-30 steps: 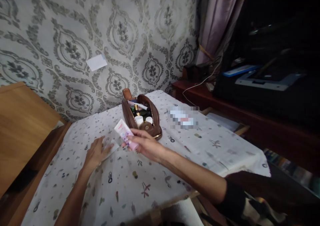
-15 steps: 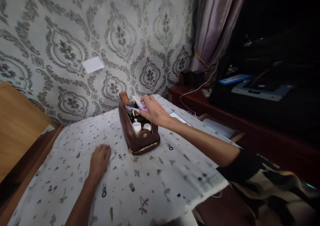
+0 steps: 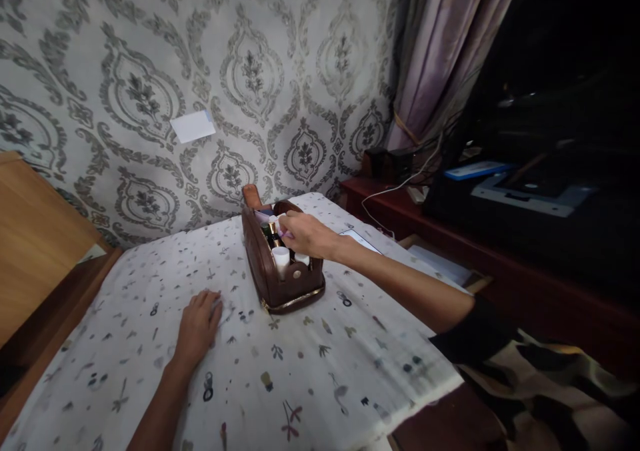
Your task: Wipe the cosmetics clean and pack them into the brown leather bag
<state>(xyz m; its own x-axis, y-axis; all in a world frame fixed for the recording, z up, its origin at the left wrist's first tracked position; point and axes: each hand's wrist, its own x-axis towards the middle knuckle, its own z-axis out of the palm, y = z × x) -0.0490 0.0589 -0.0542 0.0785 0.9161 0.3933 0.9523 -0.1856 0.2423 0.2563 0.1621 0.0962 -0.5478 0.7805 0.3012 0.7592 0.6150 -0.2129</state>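
A brown toiletry bag [image 3: 260, 264] stands open on the patterned white cloth [image 3: 240, 384], its zip running along the front edge. Inside it I see a white-lidded container [image 3: 281, 258], a dark green bottle with a gold band and other small items. My right hand [image 3: 309, 235] reaches into the bag's top from the right, fingers closed on a white and purple packet [image 3: 286, 234] that is mostly hidden by the hand. To the left of the bag, my left hand [image 3: 199, 321] lies palm down on the cloth, holding nothing.
Behind the bag rises a patterned wall with a white card [image 3: 193, 126]. A phone [image 3: 361, 240] lies beyond my right forearm. A dark red cabinet [image 3: 390, 211] with a white cable and a large black screen stands on the right; a wooden panel [image 3: 45, 238] is at the left.
My right hand has lowered the white and purple packet from above the bag down into its opening. My left hand stays in place. The view has shifted slightly.
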